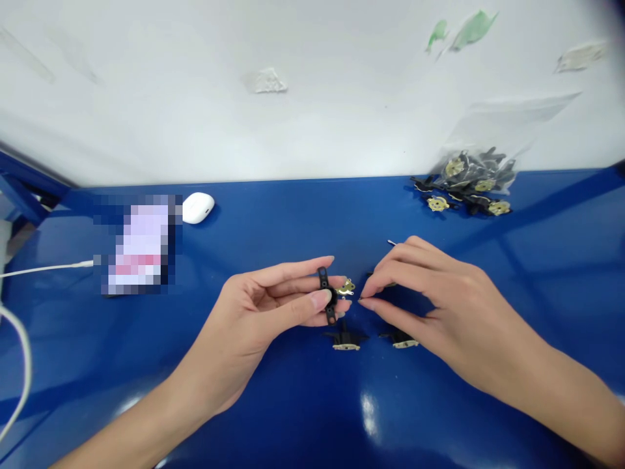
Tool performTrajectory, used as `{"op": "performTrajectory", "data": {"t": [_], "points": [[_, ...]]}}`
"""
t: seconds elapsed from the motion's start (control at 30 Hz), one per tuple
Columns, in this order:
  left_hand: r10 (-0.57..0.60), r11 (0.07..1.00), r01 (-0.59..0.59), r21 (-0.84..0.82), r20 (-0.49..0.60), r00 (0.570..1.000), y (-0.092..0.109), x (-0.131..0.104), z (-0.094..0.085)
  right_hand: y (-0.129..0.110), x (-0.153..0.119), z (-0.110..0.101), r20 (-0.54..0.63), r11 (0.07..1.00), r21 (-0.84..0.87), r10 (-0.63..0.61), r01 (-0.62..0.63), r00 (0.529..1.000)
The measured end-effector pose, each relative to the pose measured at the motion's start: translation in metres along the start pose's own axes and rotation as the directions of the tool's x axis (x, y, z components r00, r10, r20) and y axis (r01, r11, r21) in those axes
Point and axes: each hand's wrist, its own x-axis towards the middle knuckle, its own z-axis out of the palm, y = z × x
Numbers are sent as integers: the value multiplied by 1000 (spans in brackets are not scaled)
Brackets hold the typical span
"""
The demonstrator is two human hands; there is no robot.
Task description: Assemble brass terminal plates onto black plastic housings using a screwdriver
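Observation:
My left hand grips a small black plastic part between thumb and fingers; it is a narrow bar with holes along it. A brass-coloured plate shows just past its right side. To the right, my right hand has thumb and forefinger pinched together, with a tiny dark speck at the tips, too small to name. Below the hands, two black parts with brass-coloured plates, one on the left and one on the right, lie on the blue table. Another is partly hidden behind my right fingers.
At the back right, a clear plastic bag and several loose black-and-brass parts lie against the white wall. A white earbud case sits beside a blurred-out phone on the left. White cables run in from the left edge.

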Motion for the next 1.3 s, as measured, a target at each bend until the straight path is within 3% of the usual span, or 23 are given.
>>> {"op": "performTrajectory", "data": {"t": [0.4,0.67,0.9,1.3], "points": [[-4,1000,5,-16,26,1000,-2,1,-2,-10,-5,-6,-231,961,194,239,-196,943],[32,999,-33,29,29,999,-3,2,-3,-19,1,-9,-113,913,358,248,-193,962],[37,999,-39,28,39,999,-3,1,-1,-26,0,-7,-76,824,503,344,-262,936],[26,1000,-27,9,64,998,-4,0,4,-31,-1,1,-61,886,417,248,-201,967]]}}
